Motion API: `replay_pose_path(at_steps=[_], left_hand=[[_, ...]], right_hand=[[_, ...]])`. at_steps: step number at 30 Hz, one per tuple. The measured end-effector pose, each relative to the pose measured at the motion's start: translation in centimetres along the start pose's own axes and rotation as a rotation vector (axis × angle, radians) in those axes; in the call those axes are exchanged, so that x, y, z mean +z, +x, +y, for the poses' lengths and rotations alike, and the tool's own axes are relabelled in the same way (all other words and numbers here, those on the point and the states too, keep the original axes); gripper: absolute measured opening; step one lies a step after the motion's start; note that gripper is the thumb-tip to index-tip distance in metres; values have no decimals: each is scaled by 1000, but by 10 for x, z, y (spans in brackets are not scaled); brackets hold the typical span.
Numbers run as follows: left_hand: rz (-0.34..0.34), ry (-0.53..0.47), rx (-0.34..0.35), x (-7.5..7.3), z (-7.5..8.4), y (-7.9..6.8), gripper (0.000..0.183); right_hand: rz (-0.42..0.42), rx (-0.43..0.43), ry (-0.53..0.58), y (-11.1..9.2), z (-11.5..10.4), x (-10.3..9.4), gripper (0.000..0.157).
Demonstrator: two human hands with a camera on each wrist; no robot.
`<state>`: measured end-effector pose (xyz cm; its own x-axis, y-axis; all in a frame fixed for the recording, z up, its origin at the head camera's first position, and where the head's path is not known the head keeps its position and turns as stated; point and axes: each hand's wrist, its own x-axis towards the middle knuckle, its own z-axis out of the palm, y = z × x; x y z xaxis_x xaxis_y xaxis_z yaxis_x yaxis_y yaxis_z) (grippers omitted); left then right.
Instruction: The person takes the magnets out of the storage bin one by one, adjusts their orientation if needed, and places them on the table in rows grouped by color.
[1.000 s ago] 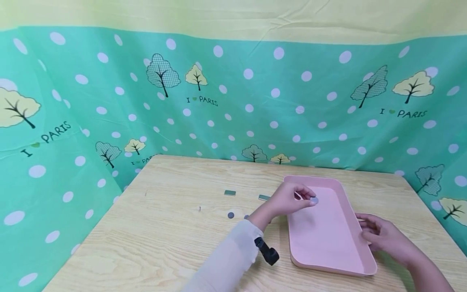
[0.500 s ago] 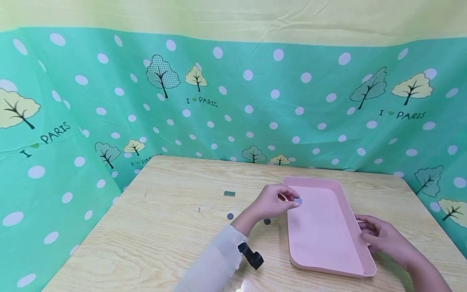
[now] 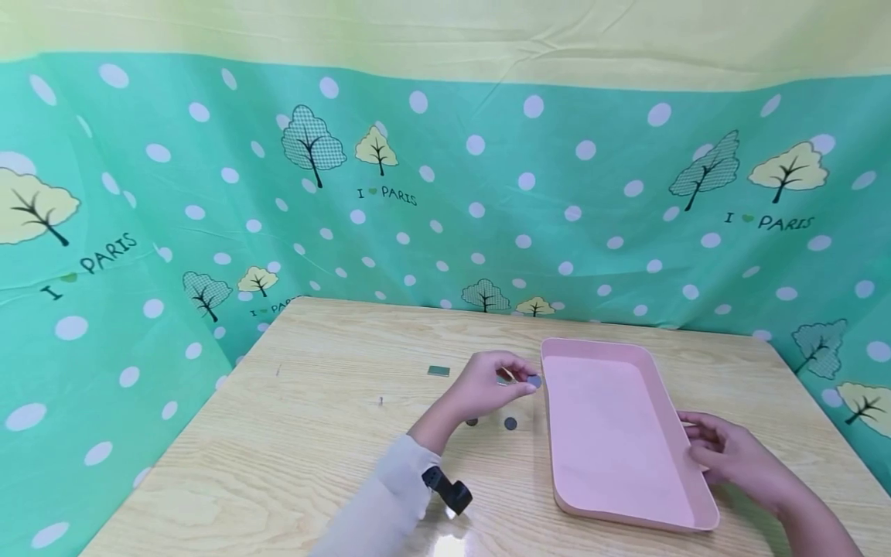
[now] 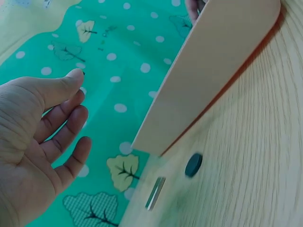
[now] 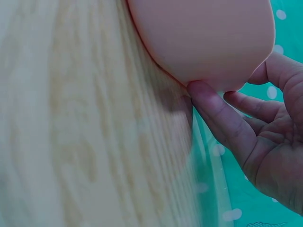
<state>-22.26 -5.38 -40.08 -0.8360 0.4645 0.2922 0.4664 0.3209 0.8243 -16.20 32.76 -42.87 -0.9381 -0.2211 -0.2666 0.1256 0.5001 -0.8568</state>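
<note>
My left hand point(image 3: 487, 381) pinches a small grey disc point(image 3: 534, 381) between thumb and fingertips, beside the left rim of the pink tray point(image 3: 612, 433). In the left wrist view the left hand point(image 4: 45, 137) nearly hides that disc. Below it on the wooden table lie a dark disc point(image 4: 193, 165) and a thin metallic rectangular bar point(image 4: 155, 194). My right hand point(image 3: 734, 456) rests its fingers against the tray's right outer wall. From the right wrist, the right hand's thumb point(image 5: 208, 97) touches low on the tray wall point(image 5: 208, 42).
Another flat rectangular bar point(image 3: 438, 371) lies farther left on the table point(image 3: 292, 449). A dark disc point(image 3: 472, 422) shows just under the left wrist. A tiny object point(image 3: 380, 401) lies left of it. A green dotted curtain point(image 3: 418, 232) hangs behind the table.
My left hand has moved left with the disc, from over the tray to outside its left rim. The right hand and the tray have stayed in place.
</note>
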Motion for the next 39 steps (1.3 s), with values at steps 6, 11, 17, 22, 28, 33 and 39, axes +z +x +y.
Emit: replay_pose_path(at_steps=[6,11,17,22,28,33,39], left_hand=[[28,12,-6,-13,-8,-11,14],[36,27,-25,-22,-14,-21,17],[56,30,-33,-35,-19,-32,15],[80,39,-67,-48,-20,-42,14],[110,45,-82,-62,-26,-51,15],[125,64,-113,-73,-32,-59,15],[124,108,-156,-88,-37,-73,14]], right_hand=[[-13,2,10,1,1,-1,63],[-22,-1,19,2,2,-2,65],[-51,-14,43,3,5,-5,65],[-76,-23,63,3,8,-7,67],[-97,-38,87,3,11,-9,67],[-102,-44,96,4,13,-9,67],[-105,-31,94,4,12,-9,68]])
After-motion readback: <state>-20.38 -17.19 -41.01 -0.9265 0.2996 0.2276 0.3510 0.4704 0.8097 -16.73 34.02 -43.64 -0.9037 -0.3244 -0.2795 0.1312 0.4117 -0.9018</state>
